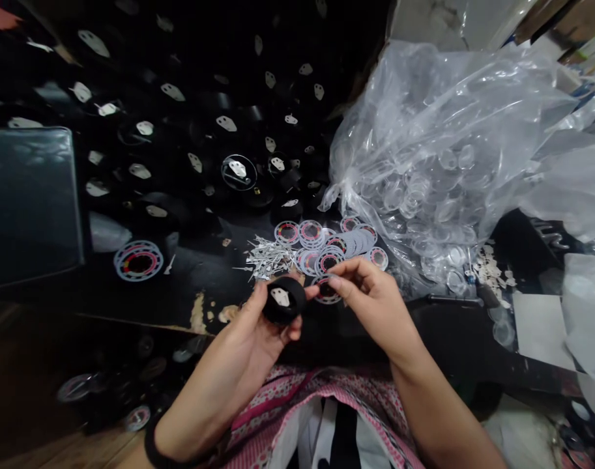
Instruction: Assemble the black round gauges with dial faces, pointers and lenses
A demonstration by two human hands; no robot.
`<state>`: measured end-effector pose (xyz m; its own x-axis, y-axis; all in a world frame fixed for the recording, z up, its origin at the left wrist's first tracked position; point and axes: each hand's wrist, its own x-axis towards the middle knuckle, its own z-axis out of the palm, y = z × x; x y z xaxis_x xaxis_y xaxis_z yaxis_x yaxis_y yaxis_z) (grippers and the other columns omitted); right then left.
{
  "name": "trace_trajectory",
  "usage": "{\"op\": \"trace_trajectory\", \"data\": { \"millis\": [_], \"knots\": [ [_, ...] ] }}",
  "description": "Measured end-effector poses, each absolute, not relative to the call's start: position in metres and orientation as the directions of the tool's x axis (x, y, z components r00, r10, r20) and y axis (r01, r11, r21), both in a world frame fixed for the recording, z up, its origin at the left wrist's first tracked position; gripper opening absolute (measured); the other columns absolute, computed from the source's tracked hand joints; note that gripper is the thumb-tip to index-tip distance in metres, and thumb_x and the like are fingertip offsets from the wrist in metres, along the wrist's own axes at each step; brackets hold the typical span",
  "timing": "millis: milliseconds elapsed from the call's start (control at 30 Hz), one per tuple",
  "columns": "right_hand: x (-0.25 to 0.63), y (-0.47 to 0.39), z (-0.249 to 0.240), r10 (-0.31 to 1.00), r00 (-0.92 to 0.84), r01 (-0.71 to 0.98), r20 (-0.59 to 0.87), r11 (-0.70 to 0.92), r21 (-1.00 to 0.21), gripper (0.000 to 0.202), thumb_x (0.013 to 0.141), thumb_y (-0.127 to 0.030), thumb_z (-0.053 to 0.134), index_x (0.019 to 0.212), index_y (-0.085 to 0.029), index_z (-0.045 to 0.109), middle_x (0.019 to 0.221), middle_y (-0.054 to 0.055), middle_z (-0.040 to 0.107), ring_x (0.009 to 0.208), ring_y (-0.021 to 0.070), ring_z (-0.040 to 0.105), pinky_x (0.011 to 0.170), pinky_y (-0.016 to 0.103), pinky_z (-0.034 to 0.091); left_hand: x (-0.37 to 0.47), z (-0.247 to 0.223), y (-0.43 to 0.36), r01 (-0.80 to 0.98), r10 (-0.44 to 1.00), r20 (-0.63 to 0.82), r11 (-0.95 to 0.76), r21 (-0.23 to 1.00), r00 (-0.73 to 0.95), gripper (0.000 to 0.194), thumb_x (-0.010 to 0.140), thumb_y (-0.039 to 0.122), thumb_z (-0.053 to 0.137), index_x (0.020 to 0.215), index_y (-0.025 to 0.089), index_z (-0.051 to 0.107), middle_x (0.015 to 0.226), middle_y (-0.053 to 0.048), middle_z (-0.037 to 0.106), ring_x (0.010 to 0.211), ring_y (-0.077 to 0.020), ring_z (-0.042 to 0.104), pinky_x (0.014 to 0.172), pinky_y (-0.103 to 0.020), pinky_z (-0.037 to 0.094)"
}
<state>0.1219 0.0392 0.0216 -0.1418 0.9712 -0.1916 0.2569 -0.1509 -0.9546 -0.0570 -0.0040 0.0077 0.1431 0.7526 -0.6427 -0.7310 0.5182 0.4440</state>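
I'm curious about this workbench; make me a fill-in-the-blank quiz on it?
1. The left hand holds a casing coloured ____.
2. The right hand is at a printed dial whose outline is ____.
3. The wristband is on the person's ____ arm.
4. The clear plastic bag is on the picture's ____ side.

Missing words: black; round; left; right

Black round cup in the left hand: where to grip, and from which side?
Best grip on the black round cup is probably its outer side wall, thumb opposite fingers, coming from the picture's lower left as the left hand does. The round wall offers opposing sides, and this leaves the face with the pale plate, turned toward the camera, uncovered.
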Motion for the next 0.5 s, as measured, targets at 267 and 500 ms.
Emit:
{"op": "trace_trajectory", "data": {
  "millis": [267,500],
  "knots": [
    [0.107,0.032,0.040,0.981,-0.106,0.243,-0.162,-0.132,-0.961,0.009,0.089,-0.029,0.066,0.088,-0.021,0.062,0.077,-0.003,0.064,0.060,0.0088,0.058,0.058,0.022,0.049,-0.045,0.009,-0.006,-0.748,0.810,-0.580,0.439,0.498,0.089,0.016,0.091,0.030,0.070,0.103,0.023,0.078,0.109,-0.003,0.079,0.095,-0.0174,0.074,0.088,-0.030,0.062],
    [0.096,0.031,0.037,0.959,-0.132,0.245,-0.250,-0.213,-0.946,0.016,0.089,-0.031,0.065,0.083,-0.022,0.054,0.069,-0.005,0.061,0.057,0.0101,0.063,0.056,0.023,0.050,-0.037,0.011,-0.012,-0.653,0.815,-0.579,0.430,0.623,-0.016,0.031,0.081,0.038,0.080,0.110,0.029,0.078,0.126,-0.001,0.075,0.126,-0.0251,0.063,0.105,-0.031,0.052]
  ]
}}
